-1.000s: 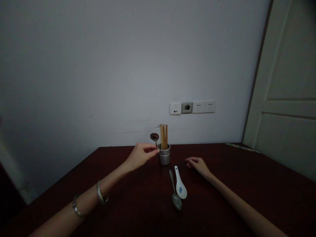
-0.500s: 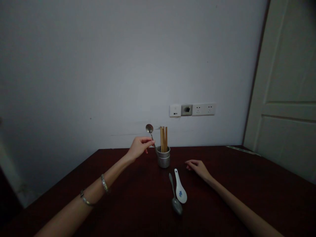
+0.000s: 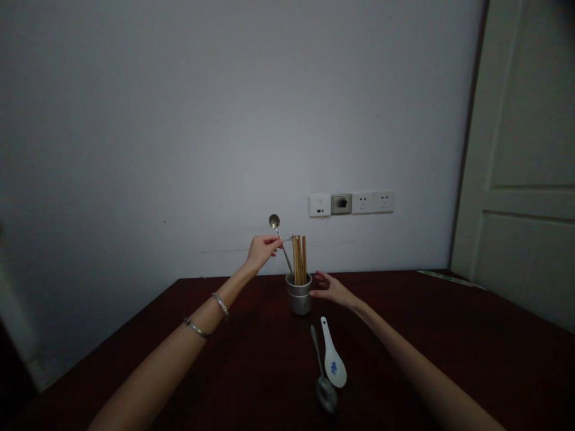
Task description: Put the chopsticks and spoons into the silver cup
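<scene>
My left hand pinches a long-handled metal spoon by its handle, bowl up. The spoon's lower end reaches the mouth of a grey metal cup. Several wooden chopsticks stand upright in that cup. At the cup's right side is my right hand, thumb and fingers apart; whether it touches the cup I cannot tell. Nearer to me lie a white ceramic spoon with a blue mark and a metal spoon, side by side with their handles pointing away.
Everything stands on a dark red-brown table pushed up to a pale wall. Wall sockets sit above the table's back edge. A flat strip lies at the back right, near a pale door.
My left hand has moved up and right, bringing the spoon's lower end over the cup's mouth. My right hand has come left to the cup and spread its fingers.
</scene>
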### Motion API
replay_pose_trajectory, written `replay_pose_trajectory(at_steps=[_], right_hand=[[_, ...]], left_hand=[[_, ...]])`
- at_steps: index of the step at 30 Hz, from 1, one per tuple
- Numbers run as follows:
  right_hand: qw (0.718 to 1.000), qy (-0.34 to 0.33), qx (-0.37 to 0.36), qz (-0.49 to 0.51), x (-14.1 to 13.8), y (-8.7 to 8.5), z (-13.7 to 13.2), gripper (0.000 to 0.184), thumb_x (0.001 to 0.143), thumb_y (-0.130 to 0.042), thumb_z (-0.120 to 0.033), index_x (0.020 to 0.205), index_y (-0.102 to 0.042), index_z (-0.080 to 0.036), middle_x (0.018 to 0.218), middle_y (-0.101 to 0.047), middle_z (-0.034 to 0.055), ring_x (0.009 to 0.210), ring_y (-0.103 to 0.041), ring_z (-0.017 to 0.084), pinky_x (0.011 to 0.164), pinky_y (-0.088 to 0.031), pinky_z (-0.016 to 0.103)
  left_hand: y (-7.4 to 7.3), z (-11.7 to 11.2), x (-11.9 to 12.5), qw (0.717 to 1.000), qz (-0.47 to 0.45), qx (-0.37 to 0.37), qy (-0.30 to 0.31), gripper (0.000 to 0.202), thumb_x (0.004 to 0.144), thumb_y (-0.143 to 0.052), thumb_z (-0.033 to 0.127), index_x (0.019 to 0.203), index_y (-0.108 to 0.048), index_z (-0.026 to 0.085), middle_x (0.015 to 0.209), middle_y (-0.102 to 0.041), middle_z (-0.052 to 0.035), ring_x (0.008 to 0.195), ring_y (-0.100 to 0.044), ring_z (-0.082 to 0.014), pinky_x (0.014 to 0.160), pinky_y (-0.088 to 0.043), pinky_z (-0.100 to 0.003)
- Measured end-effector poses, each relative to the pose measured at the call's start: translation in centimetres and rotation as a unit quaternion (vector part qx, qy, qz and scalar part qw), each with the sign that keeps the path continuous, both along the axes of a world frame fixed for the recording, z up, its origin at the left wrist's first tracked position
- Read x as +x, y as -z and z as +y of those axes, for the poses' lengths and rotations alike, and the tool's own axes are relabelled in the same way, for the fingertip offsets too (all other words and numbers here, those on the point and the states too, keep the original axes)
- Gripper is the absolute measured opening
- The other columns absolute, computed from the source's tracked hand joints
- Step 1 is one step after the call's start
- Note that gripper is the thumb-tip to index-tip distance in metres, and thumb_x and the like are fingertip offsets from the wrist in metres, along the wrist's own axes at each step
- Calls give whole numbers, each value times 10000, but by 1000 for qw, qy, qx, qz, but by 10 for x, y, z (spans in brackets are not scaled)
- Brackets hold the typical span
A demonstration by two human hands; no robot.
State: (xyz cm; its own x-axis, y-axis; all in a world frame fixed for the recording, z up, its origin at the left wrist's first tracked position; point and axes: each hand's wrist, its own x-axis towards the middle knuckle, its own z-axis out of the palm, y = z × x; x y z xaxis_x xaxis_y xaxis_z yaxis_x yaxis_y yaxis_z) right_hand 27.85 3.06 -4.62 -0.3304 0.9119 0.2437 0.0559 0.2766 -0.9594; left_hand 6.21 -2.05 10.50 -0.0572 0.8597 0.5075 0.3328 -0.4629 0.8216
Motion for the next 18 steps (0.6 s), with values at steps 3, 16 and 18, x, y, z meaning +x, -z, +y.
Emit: replay_pose_trajectory(at_steps=[3, 16, 18], right_hand=[[998, -63, -2, 25, -16, 4, 4, 940, 456, -775, -292, 1277, -327, -202, 1270, -425, 131, 1147, -411, 284, 951, -327, 471], [988, -128, 14, 86, -40, 2, -5, 717, 470, -770, -251, 1097, -430, -175, 1121, -546, 103, 1034, -514, 226, 921, -366, 409], [989, -119, 10, 86, -41, 2, -7, 698, 460, -773, -254, 1069, -443, -173, 1095, -558, 100, 1017, -522, 225, 911, -374, 410]], left_hand=[[6, 16, 2, 1000, 12, -10, -6, 246, 650, -602, 319, 736, -658, 95, 649, -634, -65, 547, -521, -100, 460, -421, -194], [55, 53, 4, 991, 125, -38, -41, 279, 680, -533, 342, 698, -677, 104, 657, -651, -68, 598, -557, -130, 507, -401, -210], [60, 54, 5, 990, 129, -39, -45, 280, 677, -536, 347, 718, -683, 112, 681, -657, -64, 618, -563, -138, 534, -410, -223]])
